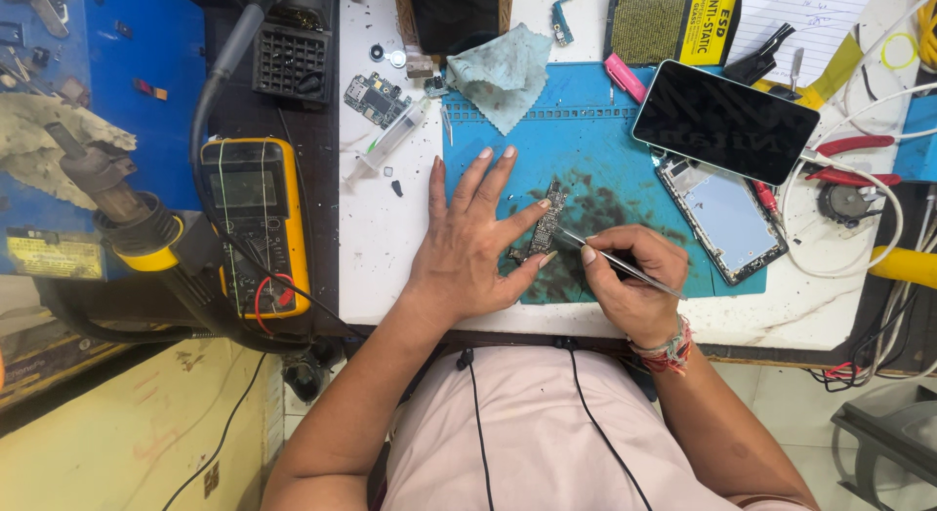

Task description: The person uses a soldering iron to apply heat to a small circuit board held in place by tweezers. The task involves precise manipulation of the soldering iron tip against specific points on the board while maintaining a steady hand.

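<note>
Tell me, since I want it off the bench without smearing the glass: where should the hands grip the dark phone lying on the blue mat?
Probably by its two long edges, coming from above: the phone lies flat, screen up, slanted across the blue mat.

A white desk (390, 247) with a scuffed, speckled top carries a blue work mat (595, 150) across its middle. On the mat lie a narrow circuit board (545, 223), a crumpled pale green cloth (500, 70) at the far edge, and an opened phone body (724, 218) to the right (a dark phone screen (724, 121) rests partly over it). Left of the mat lie a clear syringe (388, 140) and a small green circuit board (374, 99). Red-handled pliers (854, 160) lie at the right.
</note>
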